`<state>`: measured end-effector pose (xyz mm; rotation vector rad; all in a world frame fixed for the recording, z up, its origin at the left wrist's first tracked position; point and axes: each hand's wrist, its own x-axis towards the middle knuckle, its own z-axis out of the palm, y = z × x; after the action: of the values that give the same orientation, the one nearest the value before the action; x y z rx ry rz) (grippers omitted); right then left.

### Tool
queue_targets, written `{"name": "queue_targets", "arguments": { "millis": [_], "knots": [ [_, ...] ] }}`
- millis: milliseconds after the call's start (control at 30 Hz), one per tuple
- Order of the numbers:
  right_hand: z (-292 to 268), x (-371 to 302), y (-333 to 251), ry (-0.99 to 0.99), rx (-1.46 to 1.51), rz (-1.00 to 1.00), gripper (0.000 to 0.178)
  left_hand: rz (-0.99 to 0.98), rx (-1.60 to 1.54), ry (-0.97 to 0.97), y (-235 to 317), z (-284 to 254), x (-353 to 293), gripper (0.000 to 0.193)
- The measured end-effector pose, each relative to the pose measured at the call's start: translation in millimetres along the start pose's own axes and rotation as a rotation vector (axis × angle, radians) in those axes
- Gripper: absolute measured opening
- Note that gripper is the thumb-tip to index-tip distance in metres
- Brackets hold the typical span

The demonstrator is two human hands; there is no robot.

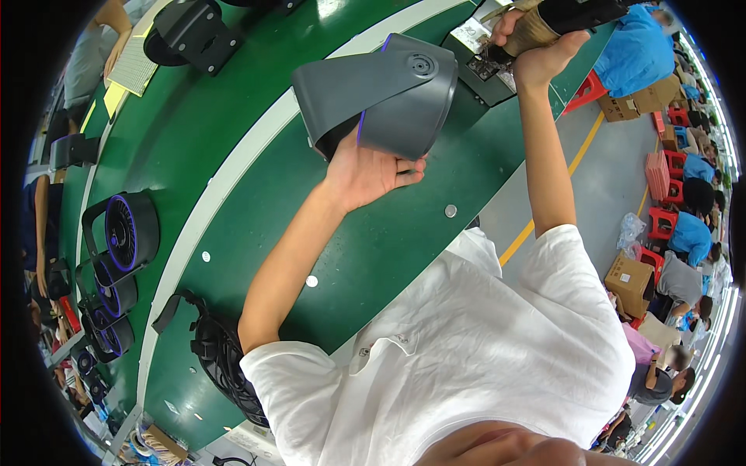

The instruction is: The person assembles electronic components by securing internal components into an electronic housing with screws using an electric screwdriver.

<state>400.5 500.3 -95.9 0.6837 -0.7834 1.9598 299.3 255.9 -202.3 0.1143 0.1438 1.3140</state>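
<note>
Dark grey housing, purple-edged: one, tilted, above the green bench, its far side overlapping the pale strip in view. Left hand: palm up, fingers half curled, has hold of the housing's lower rim; thumb hidden. Right hand: wrapped around a black-and-tan tool, above an open-topped dark box just beside the housing. Bench's near edge: runs diagonally, right forearm crossing it. Open room: green surface between left hand and near edge, bearing a small silvery disc. Black cables: heaped near left elbow.
</note>
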Motion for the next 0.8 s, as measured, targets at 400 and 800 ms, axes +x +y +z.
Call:
{"name": "queue_targets", "arguments": {
  "millis": [400, 800],
  "knots": [
    [45.7, 4.2, 0.2, 0.131, -1.136, 0.054, 0.100, -0.001, -0.011, 0.031, -2.1, -3.7, -6.3, 0.076],
    [138.5, 33.3, 44.0, 0.054, -0.546, 0.069, 0.087, -0.015, -0.015, 0.051, 6.6, -6.0, 1.6, 0.077]
  ]
}}
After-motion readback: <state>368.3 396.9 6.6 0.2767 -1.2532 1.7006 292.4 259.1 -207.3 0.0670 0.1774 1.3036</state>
